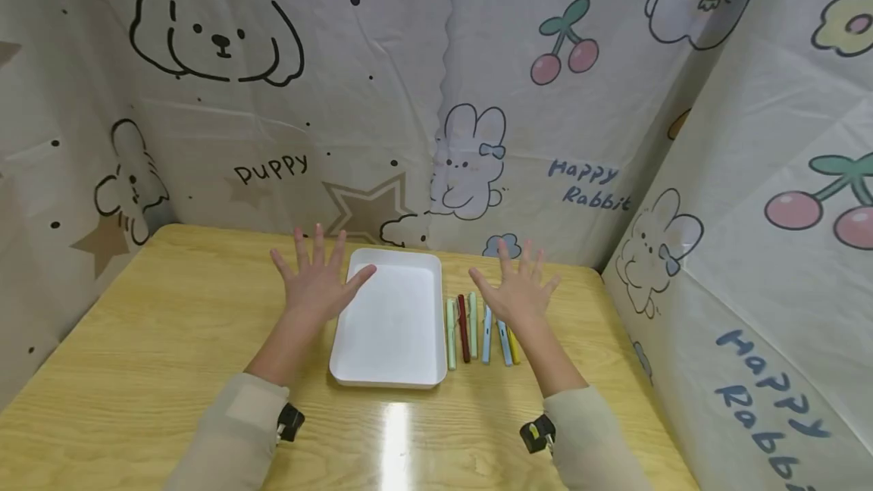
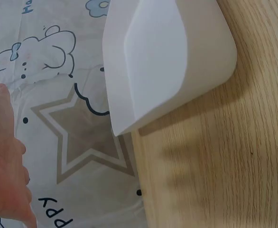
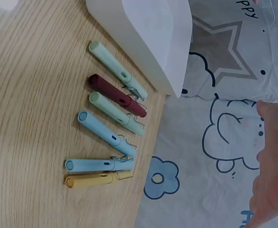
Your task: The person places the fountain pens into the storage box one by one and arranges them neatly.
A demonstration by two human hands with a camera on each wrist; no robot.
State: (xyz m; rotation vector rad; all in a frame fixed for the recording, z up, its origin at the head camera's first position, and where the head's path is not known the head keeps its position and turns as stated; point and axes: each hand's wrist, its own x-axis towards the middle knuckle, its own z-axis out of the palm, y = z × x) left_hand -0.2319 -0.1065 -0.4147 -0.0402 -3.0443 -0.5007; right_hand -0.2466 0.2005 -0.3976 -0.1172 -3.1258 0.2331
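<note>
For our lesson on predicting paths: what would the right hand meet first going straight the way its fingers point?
Probably the patterned cloth behind the table; the right hand points toward it and nothing else shows between, though depth is hard to judge.

You have a shallow white tray (image 1: 389, 332), rectangular with rounded corners, lying flat; your left hand (image 1: 315, 290), fingers spread, is raised near its left rim. Right of that tray, in a row outward, lie a light green pen (image 3: 110, 61), dark red pen (image 3: 108, 89), second green pen (image 3: 110, 109), two light blue pens (image 3: 101, 130) and yellow pen (image 3: 89, 180), the last three nearest your spread right hand (image 1: 520, 298).
</note>
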